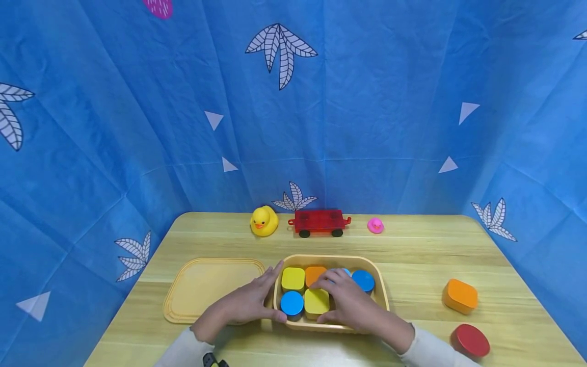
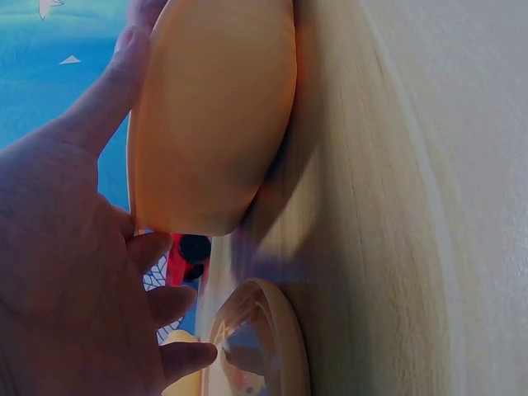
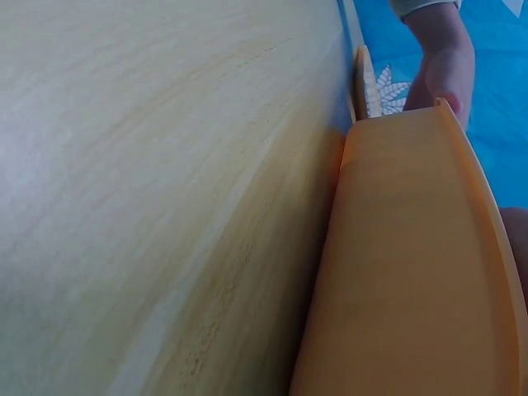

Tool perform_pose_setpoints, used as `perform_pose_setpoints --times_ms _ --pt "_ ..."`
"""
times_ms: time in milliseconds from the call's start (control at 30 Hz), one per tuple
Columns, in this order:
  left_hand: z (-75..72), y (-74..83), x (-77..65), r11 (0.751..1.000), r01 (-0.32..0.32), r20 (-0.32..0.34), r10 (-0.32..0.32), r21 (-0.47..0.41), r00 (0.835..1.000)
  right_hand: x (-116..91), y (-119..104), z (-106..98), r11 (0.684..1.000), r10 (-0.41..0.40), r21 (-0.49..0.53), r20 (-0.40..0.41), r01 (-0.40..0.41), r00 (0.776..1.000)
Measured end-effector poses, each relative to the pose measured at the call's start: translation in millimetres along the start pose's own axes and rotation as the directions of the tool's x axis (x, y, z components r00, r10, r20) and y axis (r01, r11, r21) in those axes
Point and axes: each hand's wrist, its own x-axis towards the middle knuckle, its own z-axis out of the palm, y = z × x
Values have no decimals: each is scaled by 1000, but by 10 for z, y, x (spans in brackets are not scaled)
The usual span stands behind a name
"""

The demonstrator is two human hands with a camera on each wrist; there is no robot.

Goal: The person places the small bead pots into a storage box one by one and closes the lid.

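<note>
A light-orange plastic box (image 1: 332, 258) holds several coloured blocks. My left hand (image 1: 252, 300) spans the box's left end, thumb at the near corner and index finger at the far one; its other fingers stretch out free in the left wrist view. Inside the box my right hand (image 1: 353, 300) grips a yellow rounded-square block (image 1: 315, 304) between thumb and fingers. Around it sit another yellow block (image 1: 293, 279), a round blue block (image 1: 292, 303), an orange block (image 1: 314, 273) and a darker blue round block (image 1: 363, 280). The right hand partly hides a lighter blue one.
A flat lid (image 1: 213, 285) lies left of the box. Right of it are an orange block (image 1: 460, 295) and a red round block (image 1: 470, 340). At the back stand a yellow duck (image 1: 264, 221), a red toy wagon (image 1: 319, 221) and a pink duck (image 1: 375, 225).
</note>
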Motion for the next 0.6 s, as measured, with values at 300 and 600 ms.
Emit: perform_pose_setpoints --times_ms 300,600 --pt "2 1 1 1000 2 2 -2 -8 1000 -78 42 -90 991 51 120 14 -53 999" --pt "10 -3 2 1000 -3 -2 3 -7 1000 -248 156 -259 992 47 122 -76 -38 996"
